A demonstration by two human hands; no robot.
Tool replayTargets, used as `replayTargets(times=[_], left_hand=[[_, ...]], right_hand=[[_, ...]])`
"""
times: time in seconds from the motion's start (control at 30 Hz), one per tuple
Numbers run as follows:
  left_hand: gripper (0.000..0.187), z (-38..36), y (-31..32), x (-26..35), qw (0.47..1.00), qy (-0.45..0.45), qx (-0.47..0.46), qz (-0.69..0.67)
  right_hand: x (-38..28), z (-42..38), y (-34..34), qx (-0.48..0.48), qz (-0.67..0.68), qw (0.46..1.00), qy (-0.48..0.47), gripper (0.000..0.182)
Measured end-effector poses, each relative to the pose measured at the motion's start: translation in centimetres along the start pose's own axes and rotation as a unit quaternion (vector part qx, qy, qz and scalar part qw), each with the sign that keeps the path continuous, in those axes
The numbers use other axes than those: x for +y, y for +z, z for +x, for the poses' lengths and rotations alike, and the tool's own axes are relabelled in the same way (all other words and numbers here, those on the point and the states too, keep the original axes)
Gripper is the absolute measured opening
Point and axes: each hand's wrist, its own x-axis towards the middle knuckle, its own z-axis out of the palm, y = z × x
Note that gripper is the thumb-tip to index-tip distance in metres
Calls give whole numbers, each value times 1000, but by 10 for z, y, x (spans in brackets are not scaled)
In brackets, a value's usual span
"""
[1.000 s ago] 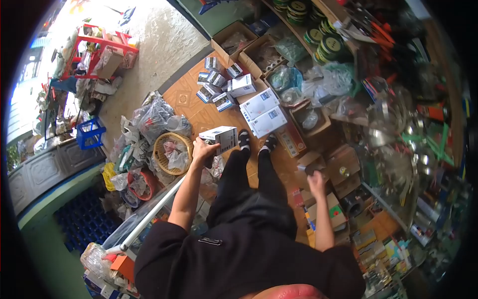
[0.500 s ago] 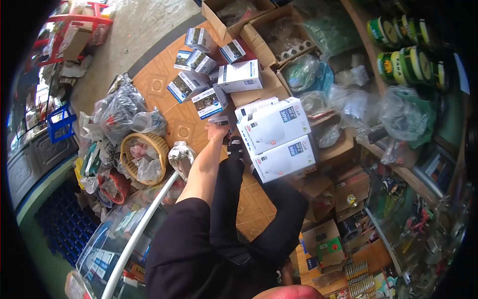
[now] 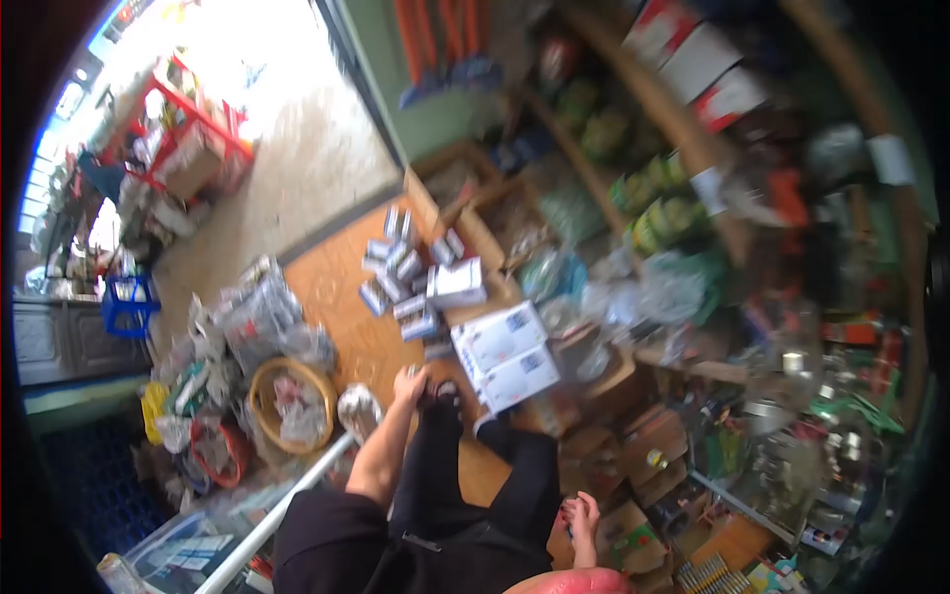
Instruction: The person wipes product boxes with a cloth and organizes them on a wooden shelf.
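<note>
My left hand [image 3: 409, 382] is low beside my shoe [image 3: 442, 393], just below the cluster of small blue-and-white boxes [image 3: 416, 319]. Its fingers are smeared by motion, and I cannot tell whether they hold anything. Off to the right of my thigh, my right hand [image 3: 584, 516] is raised with loosely bent fingers set apart and no object showing in it. Two large white LED bulb boxes [image 3: 510, 358] stand stacked side by side in front of my right leg. Behind them lies another white box [image 3: 456, 283].
A wicker basket [image 3: 261, 396] with plastic bags stands at the left by a heap of grey bags [image 3: 259, 309]. A white rail [image 3: 272, 525] edges the glass case at lower left. Open cartons [image 3: 500, 223] and crowded shelves line the right side.
The view has tilted up, showing more of the doorway and shelves. My left hand has drawn back slightly from the small boxes. My right hand has come into clear view.
</note>
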Motion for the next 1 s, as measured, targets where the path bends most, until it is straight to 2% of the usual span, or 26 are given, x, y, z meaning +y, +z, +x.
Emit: replayTargets(times=[0.03, 0.07, 0.13, 0.17, 0.23, 0.27, 0.3, 0.33, 0.37, 0.4, 0.43, 0.47, 0.5, 0.57, 0.6, 0.63, 0.7, 0.77, 0.83, 0.9, 0.97, 1.0], left_hand=[[35, -57, -27, 52, 987, -16, -41, -153], [27, -97, -48, 88, 972, -32, -53, -227], [28, -189, -81, 171, 926, -38, -102, -360], [27, -212, -84, 191, 908, -15, -155, -389], [34, -270, -80, 245, 893, 48, -257, -365], [39, -306, -75, 273, 888, 61, -321, -324], [44, -343, -66, 304, 877, 76, -380, -284], [46, -376, -59, 331, 870, 261, -387, -158], [48, -407, -53, 350, 824, 427, -372, -24], [48, -429, -47, 366, 807, 490, -324, 55], [49, -444, -43, 380, 779, 548, -274, 132], [47, -458, -44, 404, 742, 614, -241, 119], [45, -473, -50, 426, 767, 568, -292, 67], [40, -461, -43, 448, 815, 478, -315, -87], [39, -463, -49, 468, 811, 491, -311, -66], [38, -463, -58, 490, 807, 503, -305, -45], [36, -449, -67, 523, 741, 604, -290, -56], [32, -447, -82, 570, 726, 642, -246, 13], [26, -452, -90, 618, 715, 679, -164, 32], [24, -436, -98, 673, 695, 700, -148, 70], [27, -448, -106, 716, 681, 721, -62, 114], [28, -465, -112, 733, 703, 700, -69, 106]], right_hand=[[-44, -7, 6, -16, 22, 999, -21, 35], [-84, -10, 13, -32, 18, 997, -73, 36], [-158, -21, 23, -84, 27, 980, -178, 37], [-196, -28, 30, -127, 59, 968, -207, 40], [-304, -86, 40, -217, 93, 955, -177, 53], [-336, -101, 42, -282, 100, 939, -170, 63], [-357, -114, 44, -328, 144, 922, -144, 61], [-349, -82, 57, -358, 171, 893, -213, 61], [-340, -54, 72, -387, 195, 858, -275, 62], [-353, -64, 70, -392, 199, 852, -283, 62], [-382, -90, 67, -371, 196, 842, -339, 59], [-406, -105, 60, -346, 193, 828, -397, 55], [-417, -108, 51, -345, 197, 823, -406, 55], [-426, -109, 31, -370, 279, 831, -307, 47], [-422, -93, 29, -300, 264, 842, -362, 40], [-420, -90, 21, -300, 265, 842, -362, 40], [-426, -86, 7, -220, 286, 850, -384, 34], [-444, -119, -19, -210, 307, 833, -411, 29], [-452, -137, -42, -86, 179, 827, -525, 25], [-458, -146, -52, -82, 191, 829, -519, 21], [-473, -155, -58, -75, 199, 816, -537, 18], [-487, -159, -58, -68, 199, 801, -561, 19]])
